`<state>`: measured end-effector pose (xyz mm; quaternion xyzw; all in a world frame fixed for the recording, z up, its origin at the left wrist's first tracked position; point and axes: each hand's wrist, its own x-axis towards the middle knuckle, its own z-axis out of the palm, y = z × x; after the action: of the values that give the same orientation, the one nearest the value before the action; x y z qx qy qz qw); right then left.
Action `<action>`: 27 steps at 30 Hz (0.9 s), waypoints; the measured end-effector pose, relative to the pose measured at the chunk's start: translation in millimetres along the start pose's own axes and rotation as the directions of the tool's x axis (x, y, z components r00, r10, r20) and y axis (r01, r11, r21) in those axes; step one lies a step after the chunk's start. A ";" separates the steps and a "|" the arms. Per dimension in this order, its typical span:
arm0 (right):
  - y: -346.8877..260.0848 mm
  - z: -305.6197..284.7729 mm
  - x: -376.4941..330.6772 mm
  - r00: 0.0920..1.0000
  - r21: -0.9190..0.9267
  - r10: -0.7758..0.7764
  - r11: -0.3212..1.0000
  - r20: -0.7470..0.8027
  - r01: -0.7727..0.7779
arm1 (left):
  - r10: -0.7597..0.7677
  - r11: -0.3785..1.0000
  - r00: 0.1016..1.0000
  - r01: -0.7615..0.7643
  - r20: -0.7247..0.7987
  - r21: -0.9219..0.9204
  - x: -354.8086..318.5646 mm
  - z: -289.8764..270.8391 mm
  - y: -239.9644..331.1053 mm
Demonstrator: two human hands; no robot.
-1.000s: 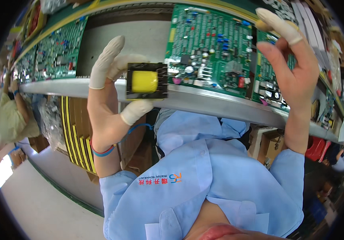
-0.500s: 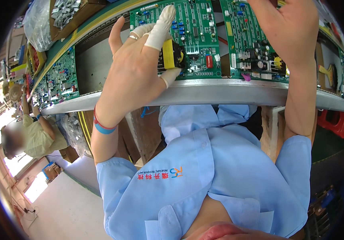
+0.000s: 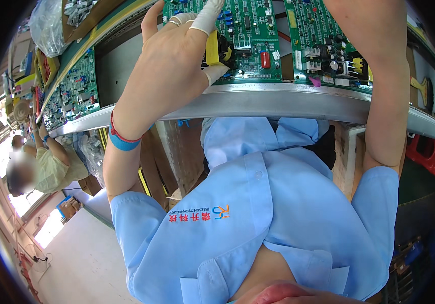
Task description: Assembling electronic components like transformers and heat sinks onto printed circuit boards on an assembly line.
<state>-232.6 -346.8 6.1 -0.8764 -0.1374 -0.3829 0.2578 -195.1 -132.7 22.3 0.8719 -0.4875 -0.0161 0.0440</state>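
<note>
Over a green circuit board at the top centre, my left hand is spread, with white finger cots on the thumb and some fingers. Its thumb lies against the near corner of a yellow-wrapped transformer, and the index finger stretches toward the far side, its tip at the upper edge. A red block component stands right of the transformer. Beside this board lies a second green board. My right hand is above its right part, with its fingers beyond the picture's upper edge.
A grey metal rail runs along the near side. More boards lie farther left; a yellow-handled brush is at right. Beyond are a parts box and plastic bag. A co-worker sits left, a red stool stands right.
The view has shifted, so boards and rail appear higher. My left thumb stays by the transformer. My right hand sits higher, more of it cut off by the upper edge.
</note>
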 end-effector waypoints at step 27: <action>-48.4 31.7 -24.0 0.971 0.398 -0.141 0.916 0.191 0.055 | -0.549 0.453 0.834 0.354 0.056 -0.818 -77.1 72.8 -109.8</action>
<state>-250.9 -290.0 -13.1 -0.8357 -0.2820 -0.2629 0.3911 -147.5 -14.3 -61.5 0.8494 -0.1673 -0.1498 0.4777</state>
